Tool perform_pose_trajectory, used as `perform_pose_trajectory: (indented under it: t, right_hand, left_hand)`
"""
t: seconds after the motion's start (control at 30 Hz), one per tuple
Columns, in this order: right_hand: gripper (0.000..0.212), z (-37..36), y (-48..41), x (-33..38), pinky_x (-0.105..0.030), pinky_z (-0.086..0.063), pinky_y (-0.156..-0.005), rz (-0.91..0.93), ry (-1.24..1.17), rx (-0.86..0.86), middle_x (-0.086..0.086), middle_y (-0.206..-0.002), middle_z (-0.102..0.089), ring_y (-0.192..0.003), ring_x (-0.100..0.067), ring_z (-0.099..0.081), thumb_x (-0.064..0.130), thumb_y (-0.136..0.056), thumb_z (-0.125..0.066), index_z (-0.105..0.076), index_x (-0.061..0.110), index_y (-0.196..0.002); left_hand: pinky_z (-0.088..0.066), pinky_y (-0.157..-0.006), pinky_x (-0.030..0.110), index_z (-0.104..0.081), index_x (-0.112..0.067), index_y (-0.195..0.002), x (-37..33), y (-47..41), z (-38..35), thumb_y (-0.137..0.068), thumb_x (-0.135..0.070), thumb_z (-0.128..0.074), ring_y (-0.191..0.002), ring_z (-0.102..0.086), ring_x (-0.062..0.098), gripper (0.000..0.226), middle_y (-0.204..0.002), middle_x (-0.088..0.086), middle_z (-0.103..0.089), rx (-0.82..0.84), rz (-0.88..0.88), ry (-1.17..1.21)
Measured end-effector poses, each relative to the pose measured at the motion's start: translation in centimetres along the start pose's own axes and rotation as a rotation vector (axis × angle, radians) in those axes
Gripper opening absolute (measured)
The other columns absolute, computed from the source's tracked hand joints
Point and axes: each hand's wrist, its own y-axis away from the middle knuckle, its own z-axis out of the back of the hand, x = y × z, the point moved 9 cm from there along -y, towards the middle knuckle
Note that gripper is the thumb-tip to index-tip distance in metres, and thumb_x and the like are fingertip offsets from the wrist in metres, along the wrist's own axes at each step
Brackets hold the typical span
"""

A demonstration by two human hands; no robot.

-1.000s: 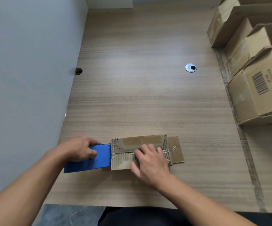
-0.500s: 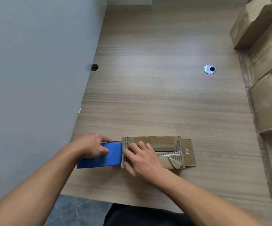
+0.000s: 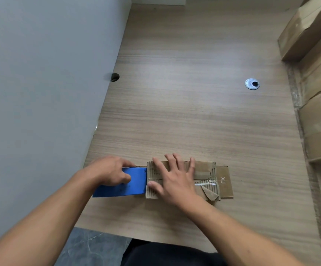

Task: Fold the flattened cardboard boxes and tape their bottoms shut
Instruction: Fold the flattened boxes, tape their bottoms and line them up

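Here we are at the near edge of the tabletop (image 3: pixel 184 112), and the cardboard box (image 3: pixel 204 169) lies low and flat there, long side running left to right, right in front of the person. The right hand (image 3: pixel 172 180) is spread wide over its left half, fingers straight and apart, palm down on the ribbed cardboard. No grip there, just a flat press. The thumb sits at the box's near-left corner.

Over to the left hand (image 3: pixel 110 170): its grip is clamped on a flat blue tool (image 3: pixel 134 186), fingers curled over the top, thumb tucked against the blue face. The tool's right edge butts against the left end of the box. What kind of tool it is, I can't tell from here.

A shiny strip of clear tape (image 3: pixel 205 182) runs along the middle seam, out from under the right hand. A torn flap (image 3: pixel 210 193) curls at the near-right corner, and white letters "XJ" (image 3: pixel 222 180) show on the right end panel.

Well apart, along the right side, stand folded boxes (image 3: pixel 317 127) in a row. A round grommet (image 3: pixel 252 84) sits in the wood, and a grey wall (image 3: pixel 40 93) bounds the left.
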Motion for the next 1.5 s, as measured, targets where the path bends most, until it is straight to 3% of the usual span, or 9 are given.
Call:
perform_pose_trajectory:
  t: [0.07, 0.3, 0.5, 0.87, 1.0, 1.1, 1.2, 1.3, 1.5]
  right_hand:
    - [0.071, -0.6, -0.3, 0.2, -0.067, 0.02, -0.108, -0.04, 0.0, 0.029, -0.002, -0.156, -0.022, -0.151, -0.027, -0.005, 0.075, -0.09, -0.034, -0.014, 0.045, -0.151]
    - [0.052, -0.1, -0.5, -0.8, -0.061, 0.019, -0.11, -0.027, -0.12, -0.032, 0.013, -0.151, -0.036, -0.15, -0.02, -0.014, 0.053, -0.098, -0.042, -0.028, 0.05, -0.148]
    - [0.055, -1.0, 1.2, -1.5, -0.062, -0.005, -0.113, 0.105, 0.066, -0.082, -0.001, -0.149, -0.047, -0.143, -0.032, -0.036, 0.058, -0.09, -0.039, -0.044, 0.04, -0.142]
    - [0.057, -0.9, 1.2, -1.6, -0.06, -0.008, -0.112, 0.082, 0.097, -0.051, 0.001, -0.149, -0.049, -0.141, -0.03, -0.041, 0.059, -0.091, -0.037, -0.044, 0.04, -0.144]
    - [0.054, -0.3, 1.7, -1.9, -0.061, -0.016, -0.112, 0.145, 0.114, -0.181, -0.007, -0.149, -0.045, -0.138, -0.035, -0.04, 0.058, -0.091, -0.041, -0.047, 0.039, -0.141]
    - [0.054, 1.1, 2.4, -2.3, -0.049, -0.039, -0.091, 0.114, 0.161, -0.261, -0.009, -0.122, -0.05, -0.106, -0.033, -0.053, 0.058, -0.085, -0.058, -0.056, 0.034, -0.133]
    - [0.058, 2.5, 3.4, -2.5, -0.042, -0.044, -0.069, -0.037, 0.143, -0.282, -0.007, -0.101, -0.052, -0.086, -0.027, -0.049, 0.067, -0.079, -0.059, -0.062, 0.031, -0.124]
    - [0.069, 1.7, 3.3, -1.2, -0.047, -0.04, -0.076, -0.121, 0.114, -0.184, -0.008, -0.114, -0.05, -0.097, -0.028, -0.044, 0.077, -0.077, -0.039, -0.055, 0.034, -0.129]
    - [0.063, 1.1, 1.3, -0.7, -0.053, -0.029, -0.092, -0.244, 0.032, -0.13, -0.005, -0.123, -0.036, -0.115, -0.028, -0.033, 0.079, -0.077, -0.042, -0.045, 0.036, -0.123]
  left_hand:
    - [-0.047, -0.098, 0.039, -0.048, -0.059, -0.132, 0.1, -0.1, -0.1, -0.066, -0.048, -0.051, -0.117, -0.054, 0.015, 0.067, -0.136, -0.014, -0.058, -0.002, -0.001, -0.004]
    - [-0.046, -0.098, 0.035, -0.049, -0.059, -0.132, 0.5, -0.2, -0.6, -0.073, -0.042, -0.055, -0.115, -0.054, 0.014, 0.062, -0.134, -0.014, -0.059, -0.013, -0.033, 0.043]
    - [-0.047, -0.097, 0.034, -0.047, -0.062, -0.131, 0.5, -0.2, -1.4, -0.085, -0.061, -0.062, -0.113, -0.058, 0.011, 0.049, -0.126, -0.021, -0.063, -0.029, -0.126, 0.019]
    - [-0.046, -0.086, 0.034, -0.059, -0.043, -0.124, -2.8, -0.9, -0.4, -0.088, -0.065, -0.052, -0.111, -0.061, 0.02, 0.043, -0.119, -0.008, -0.067, -0.261, -0.034, -0.223]
    - [-0.043, -0.081, 0.034, -0.06, -0.045, -0.121, -3.3, -0.8, -0.1, -0.087, -0.064, -0.055, -0.11, -0.061, 0.019, 0.039, -0.116, -0.01, -0.067, -0.236, 0.012, -0.188]
    - [-0.044, -0.079, 0.033, -0.058, -0.046, -0.124, -1.3, 0.5, 1.7, -0.089, -0.061, -0.054, -0.106, -0.06, 0.017, 0.039, -0.115, -0.012, -0.067, -0.277, 0.031, -0.113]
    - [-0.047, -0.082, 0.034, -0.051, -0.046, -0.133, 0.4, 1.4, 2.6, -0.092, -0.057, -0.051, -0.111, -0.059, 0.018, 0.043, -0.124, -0.011, -0.064, -0.351, 0.065, -0.009]
    - [-0.052, -0.084, 0.037, -0.043, -0.049, -0.14, 2.1, 1.8, 2.6, -0.09, -0.056, -0.048, -0.108, -0.059, 0.018, 0.051, -0.124, -0.012, -0.063, -0.38, 0.104, 0.099]
    - [-0.052, -0.08, 0.036, -0.041, -0.055, -0.136, 2.8, 3.1, 1.7, -0.088, -0.057, -0.046, -0.102, -0.059, 0.018, 0.049, -0.119, -0.012, -0.064, -0.404, 0.155, 0.149]
